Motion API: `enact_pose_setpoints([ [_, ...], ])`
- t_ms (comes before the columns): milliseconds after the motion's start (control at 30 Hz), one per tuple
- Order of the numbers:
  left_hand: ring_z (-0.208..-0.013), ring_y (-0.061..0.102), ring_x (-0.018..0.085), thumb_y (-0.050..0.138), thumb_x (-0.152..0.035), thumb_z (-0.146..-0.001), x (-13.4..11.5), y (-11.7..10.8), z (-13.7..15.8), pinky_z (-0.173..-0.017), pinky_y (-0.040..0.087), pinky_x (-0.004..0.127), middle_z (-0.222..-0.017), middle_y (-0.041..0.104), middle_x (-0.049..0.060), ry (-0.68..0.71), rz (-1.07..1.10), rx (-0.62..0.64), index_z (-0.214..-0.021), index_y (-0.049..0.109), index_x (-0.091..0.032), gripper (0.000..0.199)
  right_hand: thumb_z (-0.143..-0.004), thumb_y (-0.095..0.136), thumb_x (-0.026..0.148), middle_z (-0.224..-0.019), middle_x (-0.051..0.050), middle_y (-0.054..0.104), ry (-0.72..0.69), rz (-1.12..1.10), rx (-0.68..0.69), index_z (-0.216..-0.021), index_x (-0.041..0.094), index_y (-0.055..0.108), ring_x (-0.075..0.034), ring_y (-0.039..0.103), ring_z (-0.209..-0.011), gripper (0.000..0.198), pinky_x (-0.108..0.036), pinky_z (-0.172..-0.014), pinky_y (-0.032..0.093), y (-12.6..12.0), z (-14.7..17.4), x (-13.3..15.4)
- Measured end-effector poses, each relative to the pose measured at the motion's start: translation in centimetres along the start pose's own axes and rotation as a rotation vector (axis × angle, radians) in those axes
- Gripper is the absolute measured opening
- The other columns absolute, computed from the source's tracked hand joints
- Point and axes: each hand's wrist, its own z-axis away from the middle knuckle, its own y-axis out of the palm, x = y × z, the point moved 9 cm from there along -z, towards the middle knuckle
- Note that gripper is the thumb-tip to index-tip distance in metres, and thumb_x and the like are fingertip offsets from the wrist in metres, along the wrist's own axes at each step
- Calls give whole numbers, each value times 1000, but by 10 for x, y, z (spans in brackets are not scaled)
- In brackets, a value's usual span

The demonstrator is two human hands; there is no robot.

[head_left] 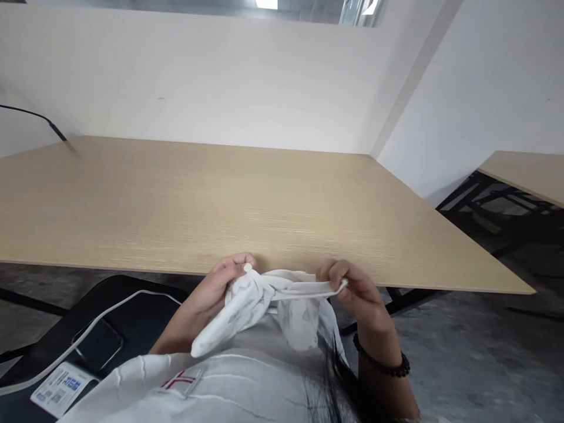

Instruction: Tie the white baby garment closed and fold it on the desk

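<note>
A small white baby-size garment with a faint grey print is stretched between my hands at the table's front edge, close to my body. My left hand pinches its bunched left side, where a rounded sleeve or leg hangs down toward my lap. With closed fingers, my right hand grips a narrow edge of the cloth and pulls it taut. A second short tube of the fabric hangs in the middle. Which part of the garment each hand holds, I cannot tell.
The wooden table reaches back to a white wall. To the left, a black chair carries a white cable and a device with a label. A black cable lies at the far left. Another table stands at the right.
</note>
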Motion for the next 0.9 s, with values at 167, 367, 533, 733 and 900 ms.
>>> enact_pose_setpoints([
  [167,-49,38,9,63,-27,-79,-14,7,6,-48,36,20,-56,41,-4,57,152,68,-69,54,-16,17,-87,56,54,-66,1,34,9,-132,-269,-72,26,35,-20,41,-60,38,-34,-57,40,-21,3,-13],
  [367,-50,35,9,58,-28,-77,-12,5,3,-48,32,20,-58,41,-4,88,-5,49,-68,51,-18,15,-81,67,49,-80,-4,50,186,-285,-368,-75,24,44,-18,49,-67,34,-31,-58,43,-13,-4,-23],
  [533,-61,45,12,54,-22,-82,-6,6,1,-56,35,21,-73,55,-2,77,-497,58,-85,60,-18,7,-86,66,42,-70,2,56,471,-415,-499,-86,24,48,-13,47,-53,25,-24,-48,39,5,2,-40],
  [733,-89,57,21,65,-34,-87,-21,50,13,-80,43,28,-93,66,5,312,-870,257,-94,70,-20,16,-87,66,45,-79,1,67,517,-402,-473,-91,26,46,-15,58,-58,28,-26,-53,48,16,0,-49],
  [900,-76,59,18,58,-33,-92,-18,42,7,-70,42,25,-78,68,4,297,-963,190,-79,73,-20,24,-92,60,34,-107,-6,67,184,162,-412,-109,27,54,-21,63,-92,19,-34,-79,52,-2,-6,-9],
])
